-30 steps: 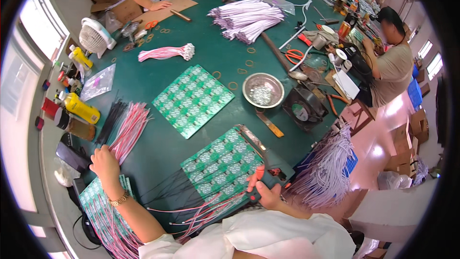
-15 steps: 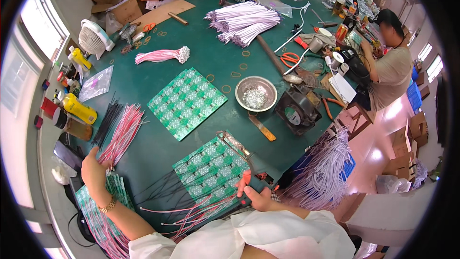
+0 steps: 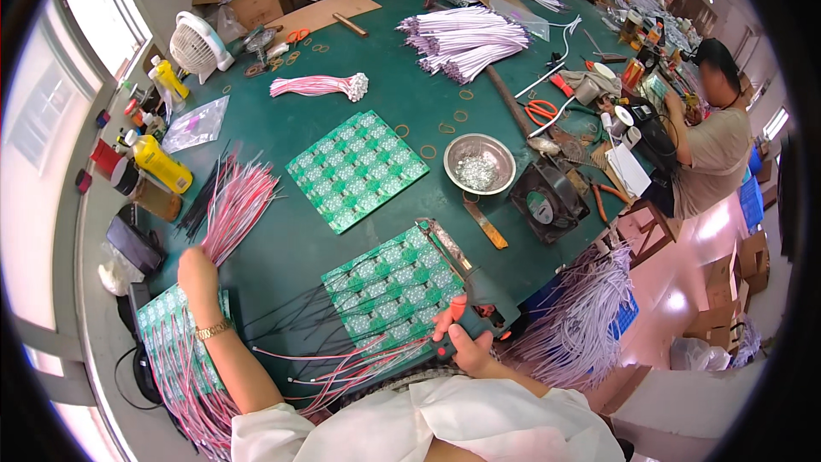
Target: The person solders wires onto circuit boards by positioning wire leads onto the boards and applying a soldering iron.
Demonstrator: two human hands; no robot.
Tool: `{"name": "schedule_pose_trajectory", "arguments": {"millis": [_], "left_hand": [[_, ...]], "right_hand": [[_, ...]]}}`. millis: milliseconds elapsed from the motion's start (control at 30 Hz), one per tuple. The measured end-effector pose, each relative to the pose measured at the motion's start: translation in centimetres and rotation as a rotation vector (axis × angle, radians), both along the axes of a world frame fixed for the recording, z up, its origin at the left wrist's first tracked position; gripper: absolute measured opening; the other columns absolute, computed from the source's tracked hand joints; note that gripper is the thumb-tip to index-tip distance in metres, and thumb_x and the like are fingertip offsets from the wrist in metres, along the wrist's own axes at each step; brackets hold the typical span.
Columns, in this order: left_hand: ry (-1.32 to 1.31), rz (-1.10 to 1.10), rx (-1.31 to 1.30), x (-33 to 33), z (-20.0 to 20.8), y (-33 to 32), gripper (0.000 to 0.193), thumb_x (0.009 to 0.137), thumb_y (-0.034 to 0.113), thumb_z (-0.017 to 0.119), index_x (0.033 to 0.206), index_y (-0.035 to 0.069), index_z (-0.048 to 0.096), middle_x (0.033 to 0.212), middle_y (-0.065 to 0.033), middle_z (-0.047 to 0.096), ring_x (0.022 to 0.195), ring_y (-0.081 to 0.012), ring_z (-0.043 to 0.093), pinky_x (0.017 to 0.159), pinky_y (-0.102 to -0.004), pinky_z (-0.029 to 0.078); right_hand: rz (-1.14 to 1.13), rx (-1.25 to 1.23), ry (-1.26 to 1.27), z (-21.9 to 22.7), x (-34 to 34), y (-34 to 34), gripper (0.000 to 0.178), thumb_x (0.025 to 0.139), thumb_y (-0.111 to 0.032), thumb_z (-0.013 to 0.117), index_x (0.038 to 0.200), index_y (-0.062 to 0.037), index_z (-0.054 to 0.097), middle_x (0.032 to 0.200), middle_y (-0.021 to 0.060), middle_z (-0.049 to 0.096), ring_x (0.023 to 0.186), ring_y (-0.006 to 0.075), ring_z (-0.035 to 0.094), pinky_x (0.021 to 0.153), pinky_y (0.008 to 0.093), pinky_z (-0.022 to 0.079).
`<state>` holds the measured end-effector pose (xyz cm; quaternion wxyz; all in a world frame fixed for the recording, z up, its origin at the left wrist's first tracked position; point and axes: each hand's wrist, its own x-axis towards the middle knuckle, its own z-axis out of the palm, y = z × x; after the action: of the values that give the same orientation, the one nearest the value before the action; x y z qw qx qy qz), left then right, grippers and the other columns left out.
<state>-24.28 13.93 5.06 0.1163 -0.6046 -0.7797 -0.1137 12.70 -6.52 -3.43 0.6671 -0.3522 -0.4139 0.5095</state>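
My left hand [image 3: 198, 281] is closed at the lower end of a loose bundle of red-and-white wires [image 3: 239, 210]; its fingertips are partly hidden. Black wires [image 3: 199, 204] lie beside that bundle. My right hand [image 3: 470, 351] grips a black-and-orange hand tool [image 3: 459, 308] at the near edge of the table. Close to it lies a green circuit board panel [image 3: 389, 278], with black and red-and-white wires [image 3: 359, 370] along its left and near side. More green panels with wires on them [image 3: 171, 325] lie under my left forearm.
Another green panel [image 3: 355, 171] lies mid-table, with a metal bowl [image 3: 479, 162] and a small black fan [image 3: 547, 201] to its right. Yellow bottles [image 3: 162, 164] line the left edge. White wire bundles [image 3: 466, 38] lie farther back. Co-workers sit at the right [image 3: 718, 141] and far side.
My left hand has closed in at the lower end of the red-and-white wires, which look more spread. My right hand keeps its grip. The whole view has shifted slightly.
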Motion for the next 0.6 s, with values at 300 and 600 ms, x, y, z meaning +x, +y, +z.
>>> {"name": "schedule_pose_trajectory", "arguments": {"millis": [300, 600], "left_hand": [[0.117, 0.016, 0.126, 3.2, 1.2, 0.1, 0.034, 0.081, 0.004, 0.042, 0.111, 0.009, 0.057, 0.095, -0.0188, 0.063, 0.09, -0.0349, 0.059, 0.077, -0.0412, 0.045], [-1.69, -0.059, 0.321, 2.7, -0.5, -2.7, 0.024, 0.095, 0.025, 0.043, 0.096, 0.005, 0.056, 0.066, 0.0003, 0.048, 0.054, -0.0126, 0.043, 0.053, -0.029, 0.038]], "right_hand": [[0.058, -0.026, -0.045, 0.5, 0.2, 0.6, 0.038, 0.088, -0.008, 0.045, 0.124, -0.0065, 0.033, 0.083, 0.0053, 0.051, 0.077, 0.0145, 0.053, 0.088, 0.0426, 0.041], [-0.109, 0.006, 0.013, 1.2, -1.2, 0.5, 0.041, 0.084, -0.016, 0.052, 0.12, -0.0054, 0.035, 0.079, 0.0074, 0.053, 0.066, 0.0164, 0.054, 0.081, 0.0415, 0.042]]}}
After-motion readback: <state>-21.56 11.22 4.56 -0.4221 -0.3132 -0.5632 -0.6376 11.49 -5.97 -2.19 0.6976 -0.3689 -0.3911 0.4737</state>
